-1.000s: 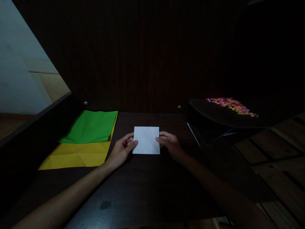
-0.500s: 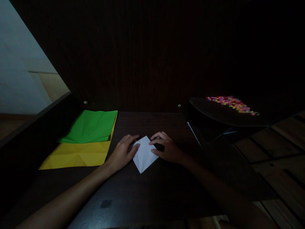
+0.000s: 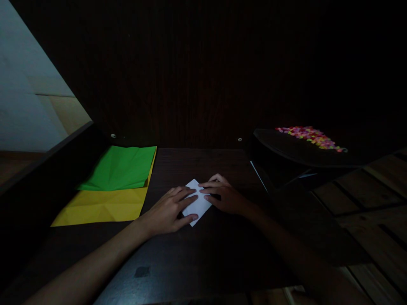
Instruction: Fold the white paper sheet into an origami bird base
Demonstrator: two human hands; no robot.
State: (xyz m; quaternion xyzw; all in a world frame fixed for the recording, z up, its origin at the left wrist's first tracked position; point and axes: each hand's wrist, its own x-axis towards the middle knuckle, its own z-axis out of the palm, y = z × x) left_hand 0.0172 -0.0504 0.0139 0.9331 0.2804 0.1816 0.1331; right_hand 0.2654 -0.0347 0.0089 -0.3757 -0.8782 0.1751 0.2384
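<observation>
On the dark table [image 3: 197, 254], mid-front, the white paper [image 3: 199, 203] lies flat. Left hand [image 3: 168, 209] and right hand [image 3: 224, 197], fingers extended, press it; neither grips. Apparently a crease, though lighting is poor: keep edges aligned, press firmly outward.

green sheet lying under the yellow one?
No, the green paper sheet lies on top of the yellow paper sheet, covering its far part.

White paper [image 3: 199, 202] turned to diamond; left hand [image 3: 170, 212] now flat over it.
</observation>
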